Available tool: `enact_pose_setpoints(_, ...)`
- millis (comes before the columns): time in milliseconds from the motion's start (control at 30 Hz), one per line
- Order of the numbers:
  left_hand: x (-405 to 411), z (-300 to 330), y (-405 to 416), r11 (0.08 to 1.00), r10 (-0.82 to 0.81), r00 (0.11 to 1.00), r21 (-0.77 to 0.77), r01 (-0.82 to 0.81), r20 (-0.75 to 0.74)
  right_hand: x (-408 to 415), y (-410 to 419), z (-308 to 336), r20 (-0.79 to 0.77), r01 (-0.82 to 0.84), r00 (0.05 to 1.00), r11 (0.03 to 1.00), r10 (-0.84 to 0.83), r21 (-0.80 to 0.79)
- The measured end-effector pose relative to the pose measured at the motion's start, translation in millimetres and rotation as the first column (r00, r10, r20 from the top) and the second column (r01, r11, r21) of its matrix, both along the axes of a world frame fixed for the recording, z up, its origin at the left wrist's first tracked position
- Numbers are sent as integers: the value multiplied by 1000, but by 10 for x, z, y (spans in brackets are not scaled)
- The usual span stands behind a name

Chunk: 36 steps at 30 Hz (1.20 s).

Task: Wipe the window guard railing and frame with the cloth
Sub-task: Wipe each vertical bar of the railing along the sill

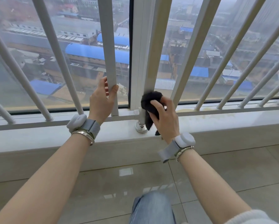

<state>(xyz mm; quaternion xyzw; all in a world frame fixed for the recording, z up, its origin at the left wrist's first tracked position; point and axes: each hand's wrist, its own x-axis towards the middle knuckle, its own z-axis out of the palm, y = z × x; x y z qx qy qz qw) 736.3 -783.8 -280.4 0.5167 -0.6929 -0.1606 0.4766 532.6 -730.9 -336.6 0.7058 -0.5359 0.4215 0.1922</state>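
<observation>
- Closest to the lens is a knee in blue jeans [151, 207] down at 6 o'clock, so the person looks to be crouching low, which makes sense for reaching the bottom of the railing.
- Left hand [101, 101] sits at about 10 o'clock from the knee, fingers and thumb curled round a flat white bar [109, 62] near its lower end. My guess is it's just a brace to stay steady, since there's no cloth in it.
- Right hand [163, 117] is at roughly 1 o'clock from the knee, fingers pinching a bunched black cloth [149, 101]. One loose tail of it hangs down toward the sill [216, 125].
- That cloth is pressed against the lower part of the upright post [149, 75] beside the white window frame [136, 62], just above the post's round metal foot [141, 128]. Seems like that's the bit being scrubbed right now.
- Relative to the hands: cloth is inside the right one, at 3 o'clock from the left and apart from it, with the frame between them.
- Yellowish staining shows on the ledge [205, 109] further right at 3 o'clock, so I'd say there's plenty left to wipe.
</observation>
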Motion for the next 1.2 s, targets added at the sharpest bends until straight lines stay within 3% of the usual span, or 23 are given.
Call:
enact_pose_setpoints(100, 2, -11, -8, 1000, -3, 1000, 2, 3, -7, 161, -186, -82, -141, 10, 990, 1000, -8, 12)
enact_pose_setpoints(233, 0, -27, -8, 1000, 5, 1000, 4, -5, -16, -90, -100, -629, -394, 1, 917, 989, 57, 146)
enact_pose_setpoints(333, -4, -39, -10, 1000, 4, 1000, -9, -4, -12, -432, -1, -595, -265, 83, 964, 975, -27, 206)
enact_pose_setpoints(467, -29, -57, -6, 999, 32, 999, -42, -32, -3, -504, 75, -282, -112, 147, 983, 989, -144, 19)
enact_pose_setpoints(533, -30, -59, -4, 999, 28, 1000, -44, -29, -8, -309, -48, -212, -88, 206, 975, 979, -205, -1)
enact_pose_setpoints(667, -22, -44, 3, 1000, 4, 999, -27, -5, -37, -4, -239, -375, -85, 223, 974, 955, -210, 196)
enact_pose_setpoints(800, 3, -34, 4, 999, -23, 999, -27, 22, -43, -207, -110, -361, -298, 281, 928, 946, -224, 164)
enact_pose_setpoints(933, 13, -45, -6, 999, -35, 999, -24, 34, -40, 88, -174, -344, -59, 262, 964, 903, -258, 339)
enact_pose_setpoints(1100, 24, -36, 5, 999, -34, 999, -39, 34, -7, -275, 5, -180, -246, 183, 963, 931, -106, 317)
enact_pose_setpoints(1200, 50, -4, 15, 998, -48, 999, -34, 48, 4, -251, 46, 29, -113, 136, 989, 867, -92, 480)
